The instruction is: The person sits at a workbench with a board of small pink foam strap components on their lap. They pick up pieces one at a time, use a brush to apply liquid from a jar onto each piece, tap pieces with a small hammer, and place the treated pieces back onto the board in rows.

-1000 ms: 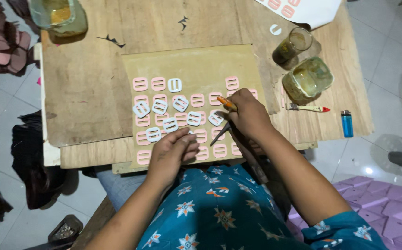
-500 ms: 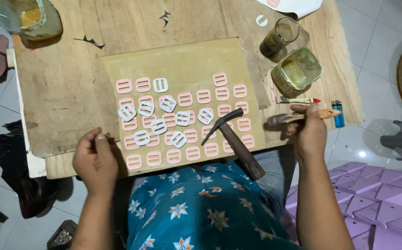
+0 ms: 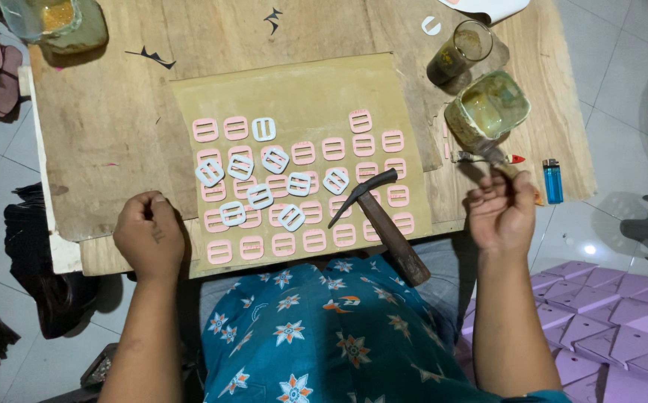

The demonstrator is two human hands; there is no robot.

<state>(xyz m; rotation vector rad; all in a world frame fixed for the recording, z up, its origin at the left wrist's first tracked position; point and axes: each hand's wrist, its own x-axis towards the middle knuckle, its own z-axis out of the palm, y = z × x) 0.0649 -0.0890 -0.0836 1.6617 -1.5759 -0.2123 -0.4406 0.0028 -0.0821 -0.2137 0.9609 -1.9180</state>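
the right hand (image 3: 502, 213) is curled shut around the wooden handle of a small brush (image 3: 497, 158), whose metal ferrule and bristle end reach up to the rim of a square glass jar (image 3: 488, 108) of greenish glue standing on the right part of the table (image 3: 107, 127). the brush tip touches or sits just inside the jar's near edge; which of the two cannot be told. just right of the hand a blue lighter (image 3: 553, 180) lies on the table edge, and a thin tool with a red tip (image 3: 514, 159) lies beside the brush. above the jar stands a round glass (image 3: 458, 54) of dark liquid, and a small white ring piece (image 3: 430, 26) lies near it

the left hand (image 3: 148, 235) is closed into a loose fist at the near edge of the table, holding nothing that can be seen, just beside the lower left corner of a tan cardboard sheet (image 3: 316, 82). on this sheet pink slide buckles (image 3: 303, 152) lie in rows, and white slide buckles (image 3: 263, 129) lie among and partly on top of them, several tilted. a hammer (image 3: 380, 216) rests on the sheet's lower right part, its dark head among the buckles and its wooden handle running down off the table toward the person's lap, free of both hands

at the far left corner of the table sits another glass jar (image 3: 55, 22) with yellowish contents. the person wears a teal flowered garment (image 3: 324, 328), and purple pieces (image 3: 608, 328) lie stacked on the floor at the right
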